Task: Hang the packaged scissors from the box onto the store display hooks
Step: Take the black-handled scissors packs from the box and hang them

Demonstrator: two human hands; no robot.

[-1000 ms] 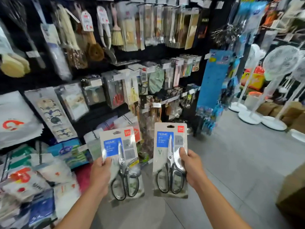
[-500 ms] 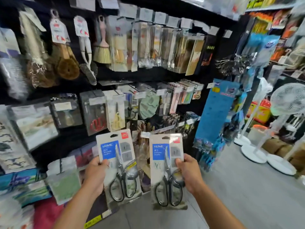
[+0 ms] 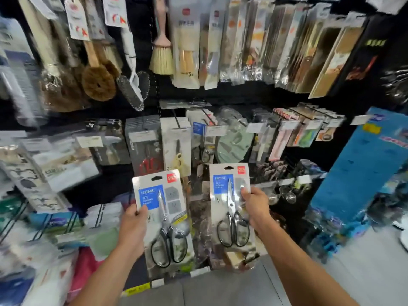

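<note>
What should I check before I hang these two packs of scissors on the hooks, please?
1. Left grip holds the left pack by its left edge: ok.
2. Right grip holds the right pack by its right edge: ok.
3. Hanging holes at the top of both packs free of fingers: ok.
4. Both packs upright, holes uppermost: ok.
5. Matching hung pack found on the display, above the held ones: ok.
6. Room for more in front of it: cannot tell, too blurred.
</note>
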